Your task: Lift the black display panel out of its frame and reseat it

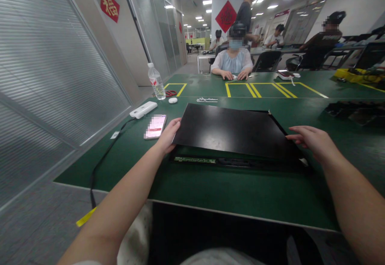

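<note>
A large flat black panel lies tilted above a black frame on the green table, its near edge raised so that a green circuit strip shows below it. My left hand grips the panel's left near corner, fingers curled round the edge. My right hand holds the panel's right near corner, fingers bent over its top.
A phone, a white power bank with a black cable, a water bottle, a small white case and scissors lie left and beyond. Dark parts sit at right. A person sits opposite; others work behind.
</note>
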`<state>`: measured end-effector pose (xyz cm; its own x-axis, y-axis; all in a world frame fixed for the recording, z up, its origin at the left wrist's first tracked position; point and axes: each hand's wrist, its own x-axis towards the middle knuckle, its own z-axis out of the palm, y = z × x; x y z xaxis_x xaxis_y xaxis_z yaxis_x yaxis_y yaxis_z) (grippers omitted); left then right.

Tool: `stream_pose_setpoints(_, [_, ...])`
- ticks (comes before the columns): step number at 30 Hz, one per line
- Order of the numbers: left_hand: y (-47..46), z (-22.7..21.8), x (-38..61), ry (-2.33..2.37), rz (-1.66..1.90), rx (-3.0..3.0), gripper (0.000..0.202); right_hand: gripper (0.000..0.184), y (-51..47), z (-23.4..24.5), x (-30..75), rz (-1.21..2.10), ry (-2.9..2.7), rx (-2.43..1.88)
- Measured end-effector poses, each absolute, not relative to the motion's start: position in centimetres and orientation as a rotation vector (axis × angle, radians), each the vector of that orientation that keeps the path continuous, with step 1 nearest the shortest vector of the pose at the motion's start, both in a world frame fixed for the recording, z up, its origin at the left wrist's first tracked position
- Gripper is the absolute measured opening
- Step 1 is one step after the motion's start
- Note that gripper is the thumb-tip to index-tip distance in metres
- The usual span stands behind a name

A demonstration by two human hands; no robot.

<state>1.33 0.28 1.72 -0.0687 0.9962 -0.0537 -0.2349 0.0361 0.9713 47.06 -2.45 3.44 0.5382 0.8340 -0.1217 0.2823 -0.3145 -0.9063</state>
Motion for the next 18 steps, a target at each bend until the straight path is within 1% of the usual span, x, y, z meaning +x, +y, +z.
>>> stream_pose_setpoints(3, [0.1, 2.0, 1.4, 1.12, 1.313, 0.948, 0.031, 0.028, -2.5, 3.3, 47.1, 0.726, -0.958, -1.864])
stream_pose_setpoints(9, [0.0, 2.3, 1.8, 1.138, 1.314, 0.903, 0.019, 0.031, -2.5, 3.1, 47.0, 0.674, -1.027, -1.895])
stream_pose_setpoints(18, [-0.3, 2.9, 2.1, 1.125, 1.341, 0.847, 0.02, 0.035, -2.2, 2.4, 47.9, 0.594, -1.139, -1.99])
